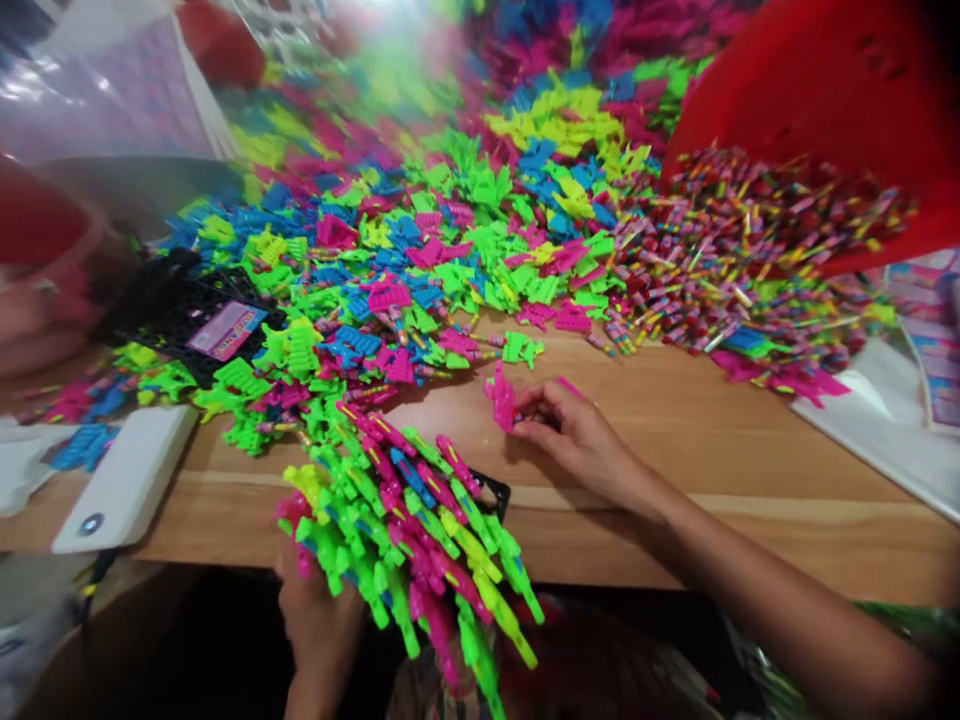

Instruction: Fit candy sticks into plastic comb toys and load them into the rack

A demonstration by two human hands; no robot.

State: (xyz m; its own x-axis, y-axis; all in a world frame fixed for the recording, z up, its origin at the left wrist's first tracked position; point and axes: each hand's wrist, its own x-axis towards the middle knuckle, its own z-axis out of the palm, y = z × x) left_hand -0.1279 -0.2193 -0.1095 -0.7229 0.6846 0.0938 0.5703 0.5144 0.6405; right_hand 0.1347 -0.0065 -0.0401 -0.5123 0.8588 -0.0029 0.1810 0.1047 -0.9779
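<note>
A dense bunch of pink, green, yellow and blue plastic pieces (420, 520) stands over the table's front edge, a black frame corner (491, 492) showing behind it. My left hand (319, 590) is at the lower left of this bunch; its fingers are mostly hidden by the pieces, so what they grip cannot be made out. To the right of the bunch, my right hand (566, 430) pinches a pink plastic piece (502, 398) between thumb and fingers, just above the wooden table (675, 400). A green piece (523, 349) lies on the wood beyond that hand.
A large heap of coloured plastic pieces (450, 260) covers the back. Small wrapped sticks (690, 250) spill from a red basin (810, 90) at right. Left are a black tray (180, 310) with a label and a white device (127, 480). A white sheet (885, 420) lies right.
</note>
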